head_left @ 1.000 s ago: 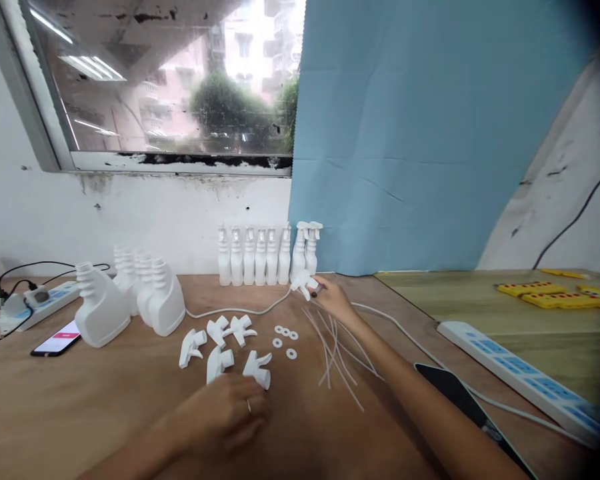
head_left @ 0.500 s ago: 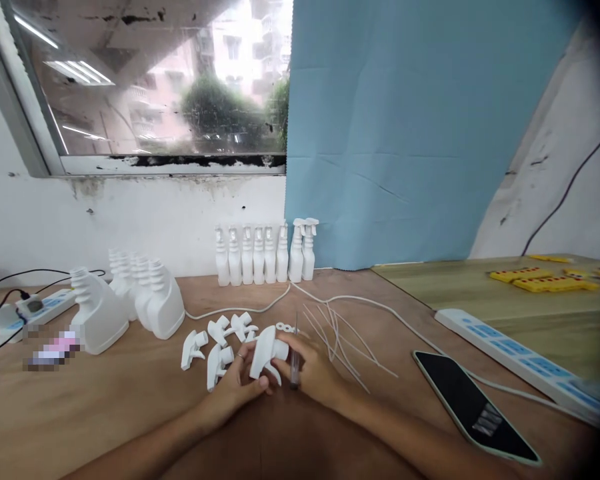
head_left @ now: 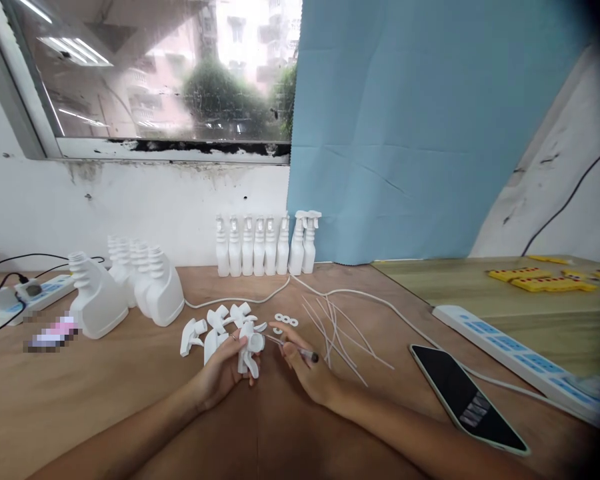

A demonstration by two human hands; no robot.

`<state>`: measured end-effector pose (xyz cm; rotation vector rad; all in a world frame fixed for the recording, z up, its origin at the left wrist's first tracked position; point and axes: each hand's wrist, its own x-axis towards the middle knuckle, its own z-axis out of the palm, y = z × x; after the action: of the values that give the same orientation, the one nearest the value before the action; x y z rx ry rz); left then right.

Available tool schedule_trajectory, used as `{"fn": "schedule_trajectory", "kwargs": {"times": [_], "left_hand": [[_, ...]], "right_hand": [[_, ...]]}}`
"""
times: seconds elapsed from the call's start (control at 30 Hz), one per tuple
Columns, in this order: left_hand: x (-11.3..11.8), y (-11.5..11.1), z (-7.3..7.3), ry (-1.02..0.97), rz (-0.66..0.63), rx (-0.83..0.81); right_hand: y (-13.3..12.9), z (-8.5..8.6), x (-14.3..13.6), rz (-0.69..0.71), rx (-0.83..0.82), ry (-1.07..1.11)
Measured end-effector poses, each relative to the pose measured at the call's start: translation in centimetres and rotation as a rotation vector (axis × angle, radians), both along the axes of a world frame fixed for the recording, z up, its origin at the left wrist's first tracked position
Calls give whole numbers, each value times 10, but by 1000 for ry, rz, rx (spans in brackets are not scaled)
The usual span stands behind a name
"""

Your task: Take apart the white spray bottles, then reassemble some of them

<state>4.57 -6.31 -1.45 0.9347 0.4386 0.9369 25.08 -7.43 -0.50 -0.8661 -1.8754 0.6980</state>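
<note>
A white spray trigger head (head_left: 251,341) is held in my left hand (head_left: 225,372), its round collar turned up and toward the right. My right hand (head_left: 307,370) grips a thin screwdriver-like tool (head_left: 304,353) with a dark handle end; its slim shaft points left at the collar. Whether the tip touches the collar is hard to tell. Several other trigger heads (head_left: 192,335) lie just beyond and left of my left hand. Small white rings (head_left: 286,320) rest on the table past my right hand.
Thin white tubes (head_left: 337,333) lie right of my hands. Large white bottles (head_left: 100,300) stand at left, spray bottles (head_left: 259,250) along the wall. A phone (head_left: 467,397), power strip (head_left: 515,357) and white cable (head_left: 380,303) are on the right.
The trigger head has turned in my left hand and shifted left and up. The tool has swung from upright to slanting, its shaft now toward the collar. My right hand has come off the trigger head.
</note>
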Motion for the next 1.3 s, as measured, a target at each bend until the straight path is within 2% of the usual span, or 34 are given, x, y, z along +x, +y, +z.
{"fn": "schedule_trajectory", "kwargs": {"times": [0.1, 0.2, 0.33, 0.5, 0.57, 0.73, 0.83, 0.97, 1.2, 1.3], "left_hand": [[-1, 4, -3, -15, -11, -64], [0, 6, -5, -20, -1, -77], [1, 6, -5, -29, -6, -62], [1, 5, -2, -24, -4, -62], [0, 5, -1, -40, -10, -64], [1, 3, 0, -18, 23, -97], [2, 0, 1, 10, 23, -73], [1, -1, 0, 62, -16, -76], [-1, 0, 4, 199, -38, -24], [-2, -2, 9, 233, -60, -40]], "right_hand": [[-5, 10, 3, -53, -11, 96], [-11, 18, 5, -27, 58, 141], [-16, 25, 4, -25, 70, 42], [-20, 36, -3, -95, 102, -108], [-22, 40, -5, -99, 155, -161], [-26, 43, -4, 10, 382, -324], [-25, 38, -5, -27, 502, -434], [-22, 30, -7, -57, 366, -399], [-17, 27, -8, 34, 29, -163], [-15, 26, -11, 86, -175, -3]]}}
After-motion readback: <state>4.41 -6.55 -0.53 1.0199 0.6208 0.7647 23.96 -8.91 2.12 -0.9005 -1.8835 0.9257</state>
